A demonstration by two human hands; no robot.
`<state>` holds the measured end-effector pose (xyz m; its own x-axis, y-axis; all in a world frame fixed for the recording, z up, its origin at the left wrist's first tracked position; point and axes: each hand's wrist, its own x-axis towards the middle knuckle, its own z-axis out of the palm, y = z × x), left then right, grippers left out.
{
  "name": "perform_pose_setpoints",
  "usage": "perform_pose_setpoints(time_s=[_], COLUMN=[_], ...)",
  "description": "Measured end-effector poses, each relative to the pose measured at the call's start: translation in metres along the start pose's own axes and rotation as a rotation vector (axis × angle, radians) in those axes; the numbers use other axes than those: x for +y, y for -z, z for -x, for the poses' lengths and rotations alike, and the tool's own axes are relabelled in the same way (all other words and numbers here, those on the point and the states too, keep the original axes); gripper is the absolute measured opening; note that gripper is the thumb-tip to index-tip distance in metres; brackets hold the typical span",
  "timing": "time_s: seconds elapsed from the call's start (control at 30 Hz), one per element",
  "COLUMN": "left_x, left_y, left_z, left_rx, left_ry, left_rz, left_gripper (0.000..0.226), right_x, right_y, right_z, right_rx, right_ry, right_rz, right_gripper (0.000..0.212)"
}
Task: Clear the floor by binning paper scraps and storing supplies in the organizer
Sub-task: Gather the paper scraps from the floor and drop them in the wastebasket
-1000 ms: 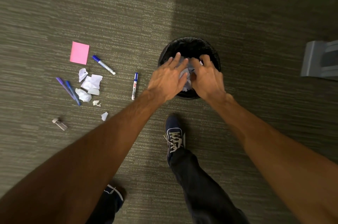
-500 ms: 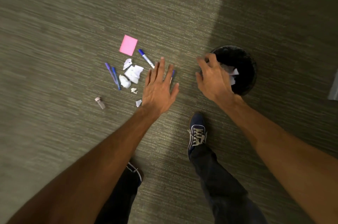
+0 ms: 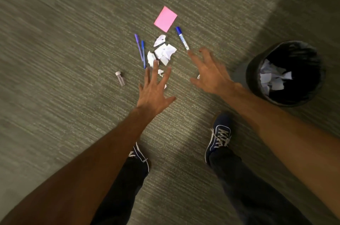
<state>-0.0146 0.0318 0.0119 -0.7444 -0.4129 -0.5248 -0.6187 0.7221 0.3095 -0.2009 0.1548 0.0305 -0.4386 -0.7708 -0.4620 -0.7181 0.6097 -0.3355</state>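
Overhead, grey carpet floor (image 3: 73, 22) fills view. Black bin (image 3: 257, 77) at 3 o'clock, white scraps inside. Two dark shoes at 6 o'clock. Left hand (image 3: 153, 94) near centre, grip open, fingers spread, empty, fingertips overlapping lower edge of paper scraps (image 3: 162, 53). Right hand (image 3: 211, 74) between scraps and bin, grip open, fingers splayed, empty. Pink pad (image 3: 165, 19) at 12 o'clock. Blue marker (image 3: 182, 38) just right of scraps. Two pens (image 3: 140, 50) just left of scraps. Small vial (image 3: 120, 78) at 9 o'clock, apart.

Paper scraps (image 3: 162, 53) between pens (image 3: 140, 50) and marker (image 3: 182, 38).
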Motion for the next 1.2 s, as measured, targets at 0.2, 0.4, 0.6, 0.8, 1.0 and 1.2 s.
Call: perform_pose_setpoints(time_s=[0.2, 0.4, 0.6, 0.8, 1.0, 1.2], left_x=[-0.037, -0.061, -0.071, -0.078, -0.086, -0.084], left_y=[-0.055, -0.109, -0.143, -0.149, -0.143, -0.128], left_z=[-0.029, -0.073, -0.116, -0.136, -0.139, -0.133], left_rx=[-0.165, -0.215, -0.207, -0.189, -0.059, 0.049], left_ry=[-0.017, 0.054, 0.074, 0.033, -0.056, -0.012], left_rz=[0.002, 0.046, 0.001, -0.093, -0.132, -0.173], left_gripper=[0.116, 0.11, 0.114, 0.107, 0.06, 0.04], right_x=[0.003, 0.019, 0.025, 0.03, 0.032, 0.024], right_y=[-0.063, -0.121, -0.146, -0.149, -0.142, -0.135], right_z=[-0.048, -0.099, -0.128, -0.14, -0.147, -0.155], right_rx=[-0.053, -0.054, -0.024, 0.022, 0.016, 0.023], right_ry=[0.05, 0.048, 0.066, 0.096, 0.119, 0.142], right_rz=[0.05, 0.026, 0.042, 0.051, 0.091, 0.17], right_gripper=[0.107, 0.107, 0.101, 0.082, 0.072, 0.09])
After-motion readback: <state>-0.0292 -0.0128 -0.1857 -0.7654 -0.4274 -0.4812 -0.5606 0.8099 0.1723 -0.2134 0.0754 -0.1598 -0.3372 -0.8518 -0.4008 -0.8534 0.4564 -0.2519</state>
